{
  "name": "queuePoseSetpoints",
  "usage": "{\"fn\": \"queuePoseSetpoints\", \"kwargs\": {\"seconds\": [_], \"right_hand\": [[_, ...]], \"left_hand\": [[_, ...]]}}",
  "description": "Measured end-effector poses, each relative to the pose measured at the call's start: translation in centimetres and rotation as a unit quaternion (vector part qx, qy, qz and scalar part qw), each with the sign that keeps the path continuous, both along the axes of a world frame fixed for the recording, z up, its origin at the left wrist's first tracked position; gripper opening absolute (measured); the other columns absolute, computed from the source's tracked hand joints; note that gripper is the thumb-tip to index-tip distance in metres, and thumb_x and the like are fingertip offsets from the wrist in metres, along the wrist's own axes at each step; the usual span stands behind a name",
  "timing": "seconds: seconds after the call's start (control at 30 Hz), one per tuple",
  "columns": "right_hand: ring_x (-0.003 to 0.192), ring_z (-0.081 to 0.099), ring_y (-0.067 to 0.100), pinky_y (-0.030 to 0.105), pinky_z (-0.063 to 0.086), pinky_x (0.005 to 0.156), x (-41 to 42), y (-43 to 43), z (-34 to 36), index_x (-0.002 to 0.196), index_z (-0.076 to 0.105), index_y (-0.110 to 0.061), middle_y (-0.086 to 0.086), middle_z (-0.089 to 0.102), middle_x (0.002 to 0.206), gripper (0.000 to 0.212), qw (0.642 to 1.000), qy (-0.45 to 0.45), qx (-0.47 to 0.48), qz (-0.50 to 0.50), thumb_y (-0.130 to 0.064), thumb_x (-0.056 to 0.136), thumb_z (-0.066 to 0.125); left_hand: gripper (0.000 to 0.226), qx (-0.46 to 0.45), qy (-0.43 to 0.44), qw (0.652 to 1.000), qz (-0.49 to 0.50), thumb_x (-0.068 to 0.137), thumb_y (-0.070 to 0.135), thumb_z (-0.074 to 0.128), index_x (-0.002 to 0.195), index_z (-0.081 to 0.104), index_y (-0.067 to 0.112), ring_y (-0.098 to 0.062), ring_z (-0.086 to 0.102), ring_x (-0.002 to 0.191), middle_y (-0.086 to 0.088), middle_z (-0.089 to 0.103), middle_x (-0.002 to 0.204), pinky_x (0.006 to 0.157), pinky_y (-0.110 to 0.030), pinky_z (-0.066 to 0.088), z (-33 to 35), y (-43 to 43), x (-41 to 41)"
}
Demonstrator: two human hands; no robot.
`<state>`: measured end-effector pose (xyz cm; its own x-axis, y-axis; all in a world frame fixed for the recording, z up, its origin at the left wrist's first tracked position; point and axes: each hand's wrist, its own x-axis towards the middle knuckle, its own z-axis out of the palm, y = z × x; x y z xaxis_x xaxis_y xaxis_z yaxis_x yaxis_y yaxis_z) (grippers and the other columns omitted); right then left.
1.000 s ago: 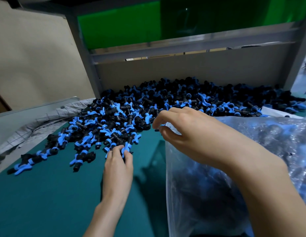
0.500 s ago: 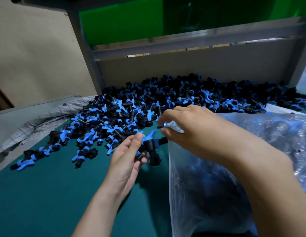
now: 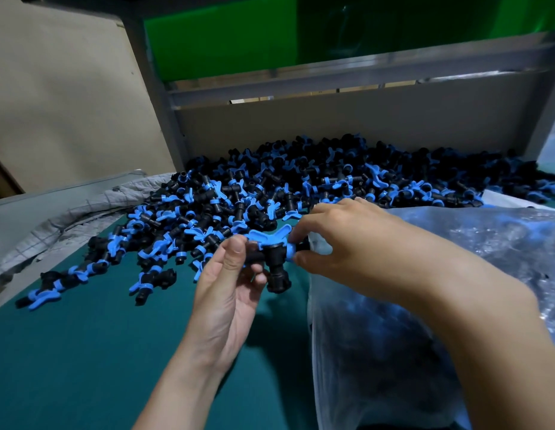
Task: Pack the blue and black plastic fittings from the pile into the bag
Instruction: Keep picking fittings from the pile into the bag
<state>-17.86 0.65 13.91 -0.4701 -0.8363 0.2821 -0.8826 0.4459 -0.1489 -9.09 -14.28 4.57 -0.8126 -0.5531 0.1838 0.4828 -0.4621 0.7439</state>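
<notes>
A big pile of blue and black plastic fittings (image 3: pixel 301 187) covers the back of the green table (image 3: pixel 83 352). My left hand (image 3: pixel 229 290) holds one black T-shaped fitting with a blue winged handle (image 3: pixel 271 252) above the table, thumb on top. My right hand (image 3: pixel 341 240) pinches the rim of the clear plastic bag (image 3: pixel 394 352) at its left edge, and its fingertips touch the right end of the held fitting. The bag stands at the right with dark fittings showing through its wall.
A grey quilted cloth (image 3: pixel 71 218) lies at the table's left edge. A grey metal frame (image 3: pixel 332 79) and a beige board (image 3: pixel 332 125) close off the back, with a green panel above. A few stray fittings (image 3: pixel 149 280) lie in front of the pile.
My left hand took a fitting from the pile's front edge and carried it right, up to the bag's mouth. My right hand stayed on the bag's rim and now touches the fitting.
</notes>
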Motion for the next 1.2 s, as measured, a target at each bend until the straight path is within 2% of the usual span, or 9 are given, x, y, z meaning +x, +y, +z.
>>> {"fn": "queuePoseSetpoints", "kwargs": {"seconds": [0.23,0.33,0.43,0.63,0.73,0.87,0.97,1.03,1.2], "right_hand": [[0.108,0.050,0.020,0.036,0.031,0.096,0.0,-0.5,-0.2,0.117,0.061,-0.037,-0.009,0.058,0.116,0.027,0.999,0.051,-0.014,-0.006,-0.045,0.097,0.045],[0.104,0.049,0.019,0.035,0.031,0.097,0.2,-0.7,-0.4,0.114,0.060,-0.034,-0.009,0.058,0.113,0.027,0.997,0.068,-0.024,-0.008,-0.044,0.100,0.040],[0.106,0.049,0.020,0.033,0.031,0.093,-0.1,-0.6,-0.5,0.115,0.059,-0.029,-0.008,0.059,0.113,0.029,0.997,0.070,-0.024,-0.017,-0.042,0.101,0.038],[0.101,0.051,0.022,0.035,0.035,0.093,-0.4,-0.8,-0.7,0.108,0.058,-0.022,-0.005,0.058,0.108,0.033,0.996,0.084,0.003,-0.031,-0.040,0.103,0.032],[0.099,0.051,0.022,0.033,0.034,0.085,-0.3,-0.8,-0.5,0.103,0.059,-0.023,-0.005,0.058,0.104,0.035,0.996,0.084,0.002,-0.031,-0.042,0.102,0.030],[0.105,0.054,0.023,0.036,0.038,0.087,-0.2,-0.2,0.3,0.117,0.059,-0.032,-0.007,0.064,0.111,0.049,1.000,0.017,-0.007,-0.015,-0.053,0.097,0.020],[0.113,0.052,0.022,0.038,0.040,0.096,-0.6,0.2,0.3,0.130,0.050,-0.044,-0.009,0.061,0.121,0.036,1.000,0.016,-0.013,0.008,-0.028,0.104,0.032],[0.116,0.048,0.020,0.030,0.035,0.093,-0.8,0.4,0.3,0.124,0.054,-0.051,-0.012,0.056,0.126,0.057,1.000,0.027,0.004,0.014,-0.005,0.096,0.036],[0.113,0.041,0.016,0.025,0.020,0.081,-1.0,0.4,0.3,0.103,0.064,-0.052,-0.019,0.047,0.134,0.060,0.999,0.044,0.014,0.012,0.001,0.087,0.040]], "left_hand": [[0.037,0.046,0.044,0.998,0.004,0.053,0.041,0.092,0.080,0.075,0.024,-0.001,0.058,0.064,0.008,0.064,0.080,0.061,-0.013,0.050,0.4,-0.3,0.2],[0.025,0.067,0.051,0.996,0.003,0.076,0.043,0.074,0.090,0.075,0.023,-0.004,0.061,0.070,0.005,0.064,0.085,0.066,-0.016,0.053,0.5,-0.6,0.4],[0.023,0.033,0.051,0.998,0.002,0.093,0.030,0.056,0.106,0.071,0.020,-0.010,0.065,0.081,-0.002,0.068,0.097,0.074,-0.020,0.055,0.6,-0.9,0.4],[0.021,-0.067,0.009,0.996,0.060,0.087,0.017,0.059,0.100,0.075,0.022,-0.012,0.069,0.088,-0.005,0.072,0.102,0.072,-0.024,0.057,-0.1,-0.9,-0.3],[0.016,-0.141,-0.014,0.985,0.102,0.087,0.024,0.060,0.095,0.073,0.027,-0.006,0.065,0.080,0.002,0.071,0.093,0.066,-0.020,0.053,-0.4,-1.0,-0.6],[0.016,-0.107,-0.018,0.986,0.129,0.099,0.014,0.051,0.103,0.066,0.018,-0.006,0.052,0.069,0.003,0.061,0.081,0.061,-0.017,0.047,-1.0,-2.2,-0.7],[0.014,-0.107,-0.033,0.982,0.153,0.097,0.023,0.054,0.106,0.064,0.019,-0.004,0.055,0.072,0.004,0.064,0.086,0.061,-0.015,0.048,-1.4,-2.8,-0.8],[0.016,-0.118,-0.042,0.977,0.172,0.091,0.030,0.058,0.102,0.064,0.021,-0.005,0.055,0.072,0.005,0.065,0.083,0.061,-0.016,0.048,-1.6,-2.8,-0.9],[0.021,-0.146,-0.061,0.968,0.196,0.086,0.034,0.061,0.102,0.064,0.020,-0.004,0.054,0.067,0.011,0.064,0.076,0.062,-0.016,0.047,-1.9,-3.0,-1.4]]}}
